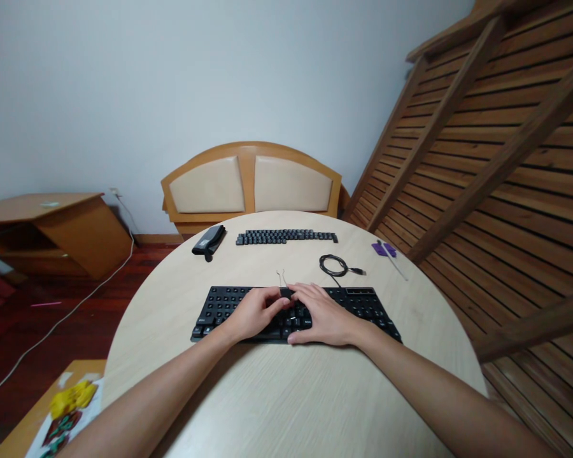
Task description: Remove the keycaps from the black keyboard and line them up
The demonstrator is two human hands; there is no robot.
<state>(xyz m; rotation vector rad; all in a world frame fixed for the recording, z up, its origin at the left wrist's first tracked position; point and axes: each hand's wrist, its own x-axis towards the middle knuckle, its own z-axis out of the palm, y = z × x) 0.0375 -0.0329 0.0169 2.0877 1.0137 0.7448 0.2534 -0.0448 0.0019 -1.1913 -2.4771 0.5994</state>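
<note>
A black keyboard (224, 305) lies in front of me on the table, with many of its keycaps off. My left hand (255, 312) is over its middle, thumb and index finger closed on a wire keycap puller (285, 292). The puller's dark handle is between the fingers, and its two thin wire prongs point away from me. My right hand (322, 315) rests on the keyboard's right-middle part, thumb spread from the fingers. Its fingertips are close to the puller's handle; whether they touch it I cannot tell. Both hands hide the keys beneath.
Loose keycaps (286, 236) stand in rows farther back on the round table (286, 394). A coiled USB cable (334, 266) runs from the keyboard. A black pouch (209, 242) lies back left. Purple pieces (384, 249) and a thin pale stick (394, 261) lie right.
</note>
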